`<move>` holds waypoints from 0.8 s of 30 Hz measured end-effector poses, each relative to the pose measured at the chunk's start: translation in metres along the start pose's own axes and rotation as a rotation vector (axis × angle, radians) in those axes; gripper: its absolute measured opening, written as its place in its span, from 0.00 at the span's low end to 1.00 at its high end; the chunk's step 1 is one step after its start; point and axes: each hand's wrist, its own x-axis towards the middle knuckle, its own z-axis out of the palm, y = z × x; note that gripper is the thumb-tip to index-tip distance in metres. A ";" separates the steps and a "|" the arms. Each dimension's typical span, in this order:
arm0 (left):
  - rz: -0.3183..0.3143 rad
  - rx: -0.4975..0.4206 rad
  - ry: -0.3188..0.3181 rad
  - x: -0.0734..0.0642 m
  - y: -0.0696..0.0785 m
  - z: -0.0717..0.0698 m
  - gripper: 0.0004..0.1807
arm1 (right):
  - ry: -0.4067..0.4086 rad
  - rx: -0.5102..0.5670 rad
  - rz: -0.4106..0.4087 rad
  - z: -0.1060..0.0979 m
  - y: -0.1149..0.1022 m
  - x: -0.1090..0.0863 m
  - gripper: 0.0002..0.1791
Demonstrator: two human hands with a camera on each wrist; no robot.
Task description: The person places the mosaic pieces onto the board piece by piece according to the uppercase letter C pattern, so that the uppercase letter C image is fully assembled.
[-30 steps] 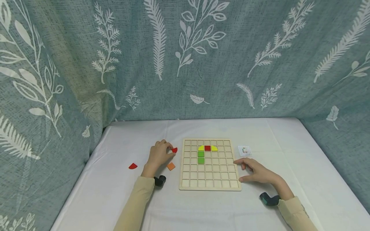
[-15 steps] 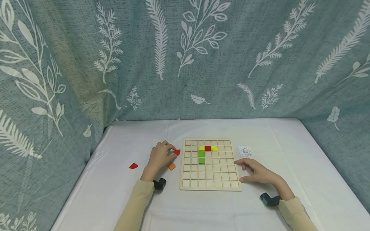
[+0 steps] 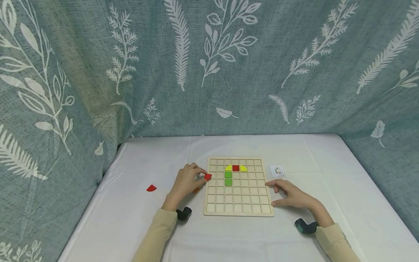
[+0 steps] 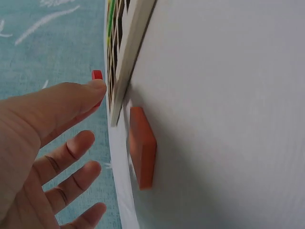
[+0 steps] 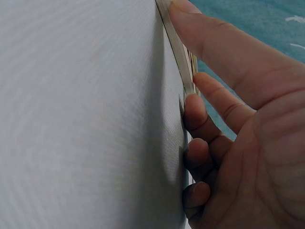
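Between thumb and index finger my left hand (image 3: 186,181) pinches a red quarter-circle tile (image 3: 208,177), right at the left rim of the wooden grid board (image 3: 238,214). In the left wrist view only a bit of the red tile (image 4: 97,74) shows past the thumb, and the other fingers are spread. Under that hand an orange square tile (image 4: 141,149) lies on the cloth, partly hidden in the head view. My right hand (image 3: 292,194) rests thumb and index fingertips on the board's right edge. Set in the board are a red square (image 3: 235,168), yellow quarter-circles (image 3: 228,168) and green squares (image 3: 228,178).
A second red quarter-circle tile (image 3: 151,188) lies on the white tablecloth (image 3: 242,240) left of my left hand. To the right of the board is a small printed pattern card (image 3: 278,171). A patterned blue-green curtain (image 3: 203,102) hangs behind the table.
My left hand has carried the red quarter-circle tile rightward to the board's left rim, now covering much of the orange tile. The right hand has stayed on the board's edge.
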 end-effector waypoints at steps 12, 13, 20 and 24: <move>0.119 -0.024 -0.042 -0.004 0.014 0.008 0.12 | -0.002 0.001 -0.014 0.000 -0.002 -0.001 0.37; 0.124 -0.028 -0.051 -0.004 0.015 0.009 0.12 | -0.003 0.001 -0.011 0.000 -0.002 -0.001 0.37; 0.138 -0.045 -0.092 -0.005 0.021 0.014 0.12 | -0.002 0.008 -0.015 0.000 -0.001 -0.001 0.37; 0.155 -0.051 -0.108 -0.005 0.024 0.017 0.12 | -0.001 0.008 -0.023 0.001 -0.001 0.000 0.37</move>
